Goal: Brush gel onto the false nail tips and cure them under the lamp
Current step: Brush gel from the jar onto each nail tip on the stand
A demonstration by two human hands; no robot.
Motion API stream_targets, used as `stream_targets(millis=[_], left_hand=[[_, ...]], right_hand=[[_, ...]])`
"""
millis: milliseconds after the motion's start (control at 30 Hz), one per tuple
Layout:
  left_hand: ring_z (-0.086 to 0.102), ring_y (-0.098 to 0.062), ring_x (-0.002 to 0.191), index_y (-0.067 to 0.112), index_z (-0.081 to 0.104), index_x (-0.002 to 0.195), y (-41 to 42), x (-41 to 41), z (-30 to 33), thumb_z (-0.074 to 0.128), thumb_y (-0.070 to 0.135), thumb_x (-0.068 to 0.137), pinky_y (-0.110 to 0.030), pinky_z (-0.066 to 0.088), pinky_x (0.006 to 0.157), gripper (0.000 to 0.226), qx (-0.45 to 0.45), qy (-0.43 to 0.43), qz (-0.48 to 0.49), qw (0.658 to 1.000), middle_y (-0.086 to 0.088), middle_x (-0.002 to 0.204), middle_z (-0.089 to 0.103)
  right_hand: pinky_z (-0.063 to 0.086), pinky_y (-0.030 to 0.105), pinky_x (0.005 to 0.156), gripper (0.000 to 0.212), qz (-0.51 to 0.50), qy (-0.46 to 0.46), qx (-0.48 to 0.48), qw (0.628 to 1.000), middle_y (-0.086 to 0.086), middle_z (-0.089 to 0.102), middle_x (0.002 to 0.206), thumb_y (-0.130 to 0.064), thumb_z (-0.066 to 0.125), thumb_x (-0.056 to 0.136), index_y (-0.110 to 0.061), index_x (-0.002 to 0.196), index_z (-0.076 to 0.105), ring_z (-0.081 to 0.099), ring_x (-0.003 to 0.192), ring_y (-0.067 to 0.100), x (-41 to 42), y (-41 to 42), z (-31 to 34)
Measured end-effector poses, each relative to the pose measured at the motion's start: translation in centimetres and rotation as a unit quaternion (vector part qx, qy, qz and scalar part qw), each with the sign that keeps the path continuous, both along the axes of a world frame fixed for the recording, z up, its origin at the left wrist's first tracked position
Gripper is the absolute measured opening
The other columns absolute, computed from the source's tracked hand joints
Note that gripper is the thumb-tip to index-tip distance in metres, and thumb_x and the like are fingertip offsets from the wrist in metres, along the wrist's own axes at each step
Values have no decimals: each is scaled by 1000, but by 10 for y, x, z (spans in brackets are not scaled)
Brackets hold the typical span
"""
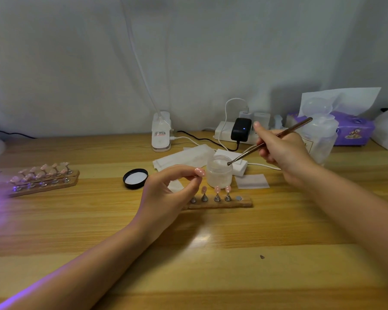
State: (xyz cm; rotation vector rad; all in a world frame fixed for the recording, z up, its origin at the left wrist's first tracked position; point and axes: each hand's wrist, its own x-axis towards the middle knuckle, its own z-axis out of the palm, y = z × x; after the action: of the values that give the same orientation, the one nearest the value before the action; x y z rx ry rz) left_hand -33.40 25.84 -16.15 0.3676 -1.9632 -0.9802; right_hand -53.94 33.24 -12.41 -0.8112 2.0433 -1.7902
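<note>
My left hand [169, 193] pinches a pink false nail tip [199, 172] on its small stand, lifted just above the left end of a wooden strip [244, 202]. Three more pink tips [217, 189] stand on metal cones along that strip. My right hand [282, 151] grips a thin metal-handled gel brush [267, 142], its tip dipped at the rim of an open frosted gel jar [218, 172] behind the strip. The jar's black lid [135, 178] lies to the left, inside up.
Two wooden strips with several pink tips [43, 175] lie at far left in violet lamp light. White wipes [184, 157], a clip lamp base [161, 133], a power strip with black adapter [241, 129], a clear bottle [320, 139] and a purple tissue box [354, 128] line the back.
</note>
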Motion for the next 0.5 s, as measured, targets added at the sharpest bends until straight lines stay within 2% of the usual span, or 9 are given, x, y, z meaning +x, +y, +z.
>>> stream_targets(millis=[100,233,300,367,500], left_hand=[[64,-3,87,24,68,88,-1,0,0,66,3,78,-20,49,83,23,2,-2,1,1000,6,89,70],[63,-1,87,24,67,90,0,0,1,65,2,78,-13,47,79,25,-21,-2,-11,1000,10,89,69],[63,-1,88,23,67,90,0,-1,1,65,1,78,-11,46,78,25,-20,-3,-15,1000,9,90,68],[62,0,88,25,67,90,0,-1,1,65,1,78,-11,46,78,26,-17,-6,-18,1000,9,90,68],[62,-1,89,26,67,92,0,0,2,64,1,79,-12,46,79,28,-26,-7,-21,999,7,91,68]], right_hand=[[41,13,49,35,-19,-4,-24,1000,-4,53,58,-40,56,88,-16,63,57,49,50,4,-2,5,2],[43,10,47,32,-47,32,-98,994,-9,56,53,-40,52,90,-21,65,58,52,46,-2,7,16,-1],[43,9,47,31,-25,63,-158,985,-11,60,52,-44,47,89,-23,69,60,55,48,-2,23,25,-8],[45,9,51,33,20,120,-192,974,-13,65,60,-46,39,86,-25,76,62,59,55,-1,39,33,-20],[46,11,70,34,97,265,-182,942,-16,64,82,-49,32,89,-28,89,60,61,80,-4,53,41,-38]])
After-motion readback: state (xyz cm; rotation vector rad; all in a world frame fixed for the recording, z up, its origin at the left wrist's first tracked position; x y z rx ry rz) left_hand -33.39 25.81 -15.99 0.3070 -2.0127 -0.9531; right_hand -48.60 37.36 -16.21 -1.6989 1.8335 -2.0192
